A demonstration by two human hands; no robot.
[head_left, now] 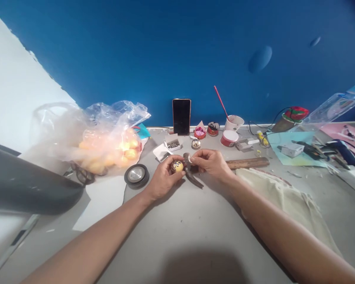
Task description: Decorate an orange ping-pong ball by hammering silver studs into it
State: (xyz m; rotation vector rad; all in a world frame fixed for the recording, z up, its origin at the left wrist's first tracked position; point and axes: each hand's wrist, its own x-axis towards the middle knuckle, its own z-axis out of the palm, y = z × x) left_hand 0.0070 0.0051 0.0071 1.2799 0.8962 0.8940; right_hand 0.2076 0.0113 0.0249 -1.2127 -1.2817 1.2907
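The left hand (162, 178) curls its fingers around a yellow ball (178, 167), partly covered in dark and shiny bits, and holds it just above the counter (189, 225), near the middle of the view. The right hand (210, 162) has its fingertips drawn close together at the head of a hammer (247, 163), right beside the ball (whether they grip the metal or something small, I cannot tell). The hammer's wooden handle reaches out to the right, behind that hand, near a pale cloth (284, 197). Beyond the ball sits an open white box (174, 143) of small shiny pieces, with a dark phone (181, 117) standing upright against the blue wall (154, 51).
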